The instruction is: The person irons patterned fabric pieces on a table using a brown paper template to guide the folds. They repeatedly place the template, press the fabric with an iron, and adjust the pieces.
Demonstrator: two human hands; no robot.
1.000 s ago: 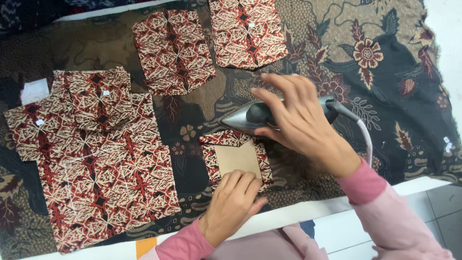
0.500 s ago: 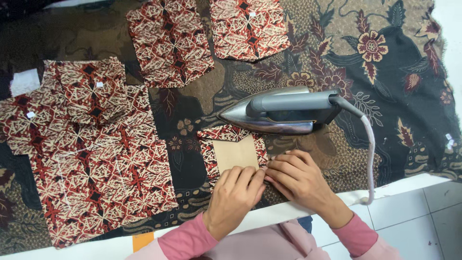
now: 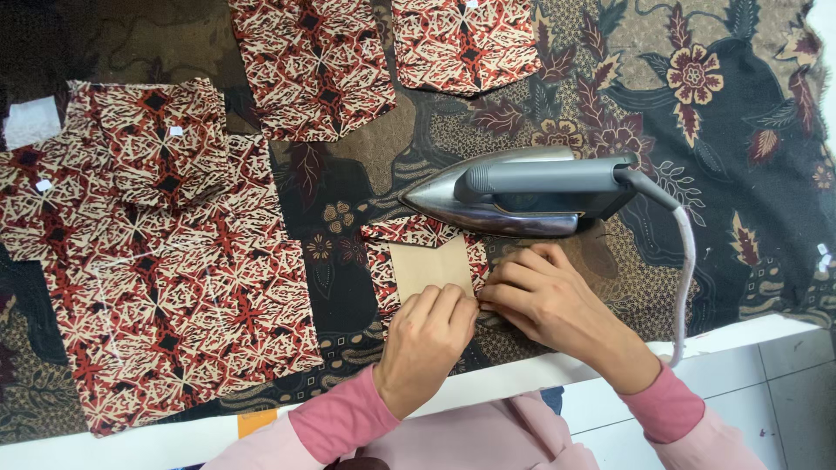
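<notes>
The left hand (image 3: 427, 335) presses its fingertips on a small patterned fabric piece (image 3: 383, 265) topped by a tan cardboard template (image 3: 429, 266). Touching it, the right hand (image 3: 544, 300) pinches the piece's edge. Just beyond the hands, an iron (image 3: 522, 191) rests on the cloth-covered counter (image 3: 740, 174).

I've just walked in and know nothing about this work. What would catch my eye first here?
Probably the grey iron lying on the dark flowered cloth in the middle, its white cord trailing off the near edge. Just in front of it, both hands, left and right, press on a small red patterned piece with a tan card on it. More red patterned pieces lie at the left and top.
</notes>
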